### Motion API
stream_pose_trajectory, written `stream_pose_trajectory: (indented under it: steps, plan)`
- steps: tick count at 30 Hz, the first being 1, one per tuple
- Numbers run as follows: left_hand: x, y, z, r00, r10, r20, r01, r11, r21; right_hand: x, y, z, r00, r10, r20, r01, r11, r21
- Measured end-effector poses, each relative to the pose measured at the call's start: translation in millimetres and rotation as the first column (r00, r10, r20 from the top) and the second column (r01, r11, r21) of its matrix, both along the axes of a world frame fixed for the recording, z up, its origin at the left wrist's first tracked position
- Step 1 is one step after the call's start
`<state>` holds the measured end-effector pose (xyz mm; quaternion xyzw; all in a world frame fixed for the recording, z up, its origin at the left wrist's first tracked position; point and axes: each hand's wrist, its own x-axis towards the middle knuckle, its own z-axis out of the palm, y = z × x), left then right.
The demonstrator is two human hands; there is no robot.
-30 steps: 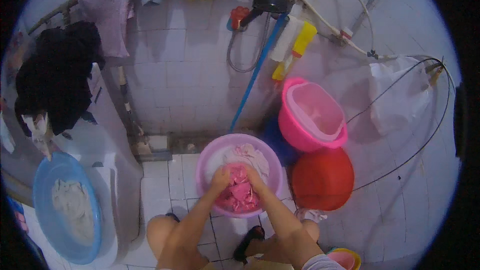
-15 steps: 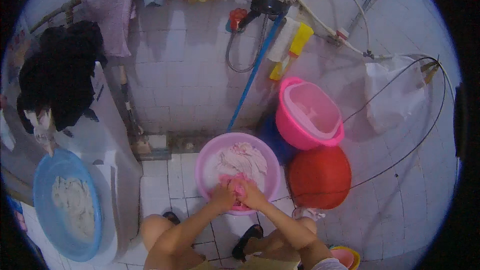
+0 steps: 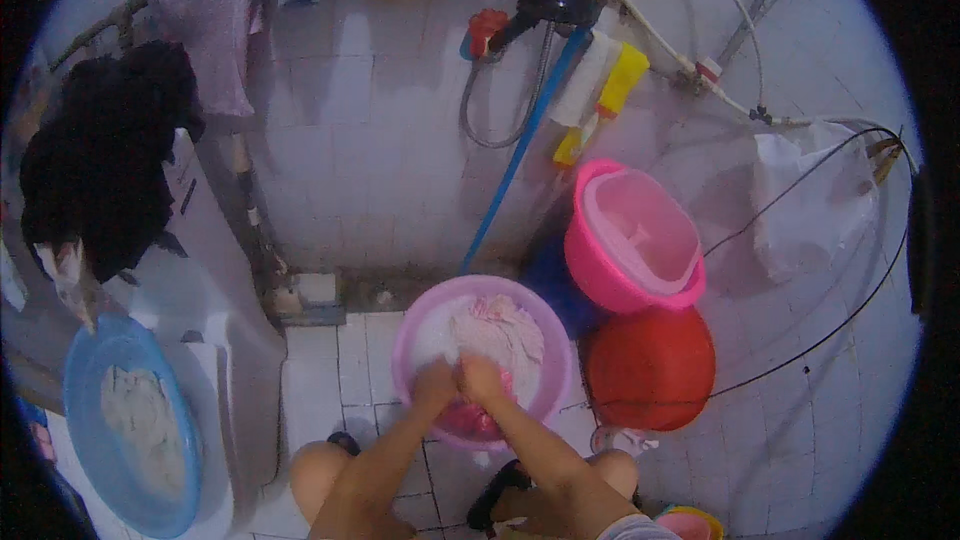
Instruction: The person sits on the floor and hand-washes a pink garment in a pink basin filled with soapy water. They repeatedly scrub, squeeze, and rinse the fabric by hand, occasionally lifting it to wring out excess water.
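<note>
A lilac-pink basin (image 3: pixel 405 330) stands on the tiled floor in front of me, with whitish suds or water inside. My left hand (image 3: pixel 434 385) and my right hand (image 3: pixel 480 380) are side by side over its near half, both closed on a bright pink cloth (image 3: pixel 484 420). Part of that cloth bunches below the hands, against the basin's near side. Beyond it, a crumpled pale pink cloth (image 3: pixel 508 335) lies in the basin. The fingers are slightly blurred.
At left, a blue basin (image 3: pixel 75 440) with a whitish cloth sits beside a white appliance (image 3: pixel 205 290). Nested pink basins (image 3: pixel 590 260) and a red basin (image 3: pixel 652 368) stand at right. A blue pole (image 3: pixel 505 185) leans behind; a black cable (image 3: pixel 830 345) crosses the right.
My hands have drawn together, knuckles up, and shifted slightly, still on the pink cloth. Less of the cloth shows above them. The whole view has moved a little.
</note>
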<state>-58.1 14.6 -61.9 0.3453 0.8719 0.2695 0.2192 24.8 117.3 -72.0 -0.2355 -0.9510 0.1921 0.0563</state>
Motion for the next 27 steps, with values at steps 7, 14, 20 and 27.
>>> stream_pose_trajectory:
  steps: [7, 14, 20, 27]
  plan:
    - [-15.7, -2.1, 29.8, 0.997, -0.077, 0.006, 0.075, 0.981, 0.178, 7.2, 29.3, 22.0, 0.775, -0.571, -0.271, -0.098, 0.315, -0.944]
    - [-5.9, 5.7, -11.3, 0.827, -0.367, 0.425, 0.079, 0.825, 0.56, 69.5, 12.9, 83.9, 0.81, -0.517, -0.276, -0.083, 0.365, -0.927]
    - [16.7, -28.7, 79.6, 0.866, -0.38, 0.324, 0.378, 0.923, 0.074, 98.9, -12.8, 104.5, 0.94, 0.08, -0.331, -0.206, 0.908, -0.365]
    - [32.2, -26.7, 9.0, 0.933, -0.327, -0.149, 0.277, 0.919, -0.282, 50.6, -28.1, 76.9, 0.954, 0.293, -0.067, -0.3, 0.924, -0.236]
